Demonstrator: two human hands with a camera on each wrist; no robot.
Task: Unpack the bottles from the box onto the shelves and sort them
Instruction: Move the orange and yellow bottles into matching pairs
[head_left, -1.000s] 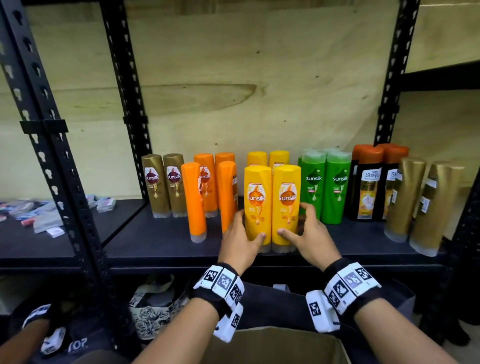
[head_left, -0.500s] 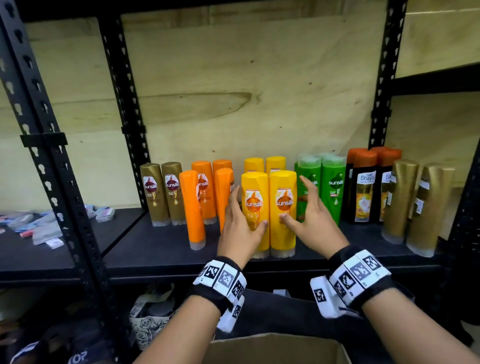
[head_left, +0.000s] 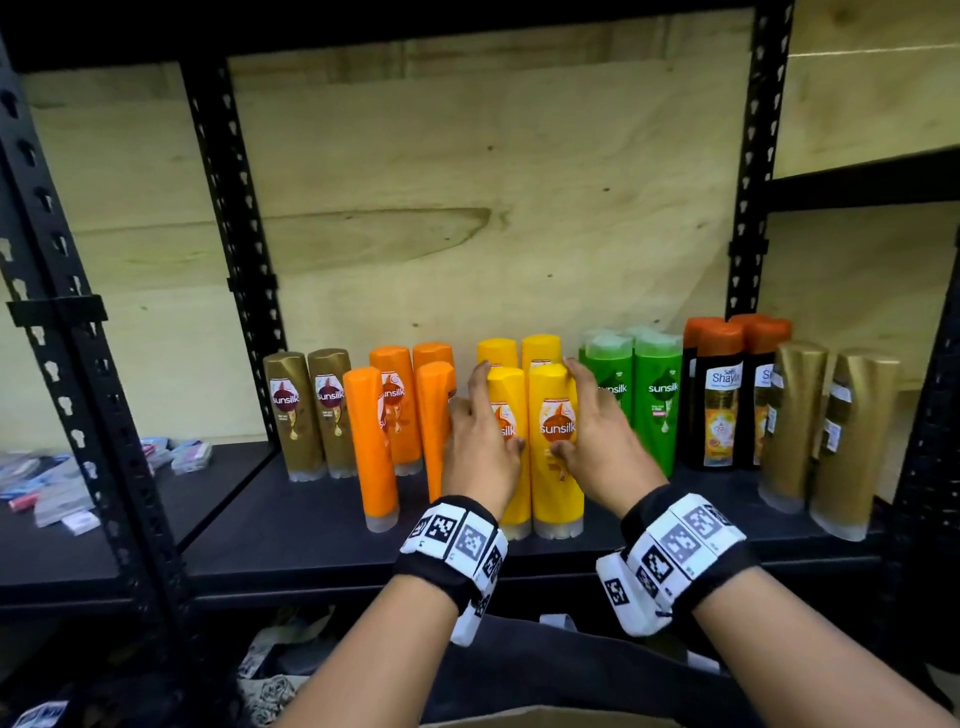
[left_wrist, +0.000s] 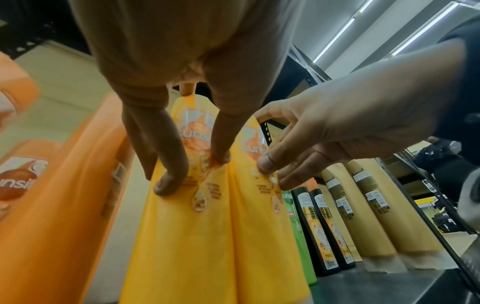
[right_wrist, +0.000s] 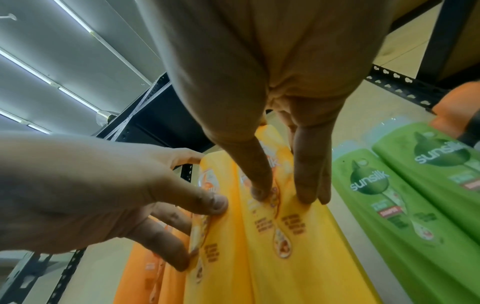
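Two front yellow bottles, upright on the shelf between orange and green groups, are clasped by the left hand and right hand, fingers curled round each; rigid, smooth plastic, probably slippery, best held mid-body.

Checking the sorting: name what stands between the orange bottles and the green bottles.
Four yellow bottles, two in front, two behind, shown in the head view.
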